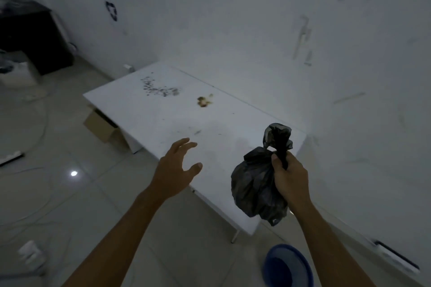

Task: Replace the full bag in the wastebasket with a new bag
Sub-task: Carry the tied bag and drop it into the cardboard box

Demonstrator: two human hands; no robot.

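Full bag out, basket bare

The right hand (289,177) gripped the knotted black bag (255,187) at lower right, directly above the blue wastebasket (288,265); the left hand (176,170) hovered spread, empty.

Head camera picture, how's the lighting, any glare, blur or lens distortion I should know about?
Head view: dim and bluish-grey overall; one small bright glare spot on the floor tiles; wide-angle bending curves the white table edges; the blue wastebasket at the bottom is soft and blurred; the left hand, open, is slightly blurred; the right hand gripping the black bag reads fairly clearly.
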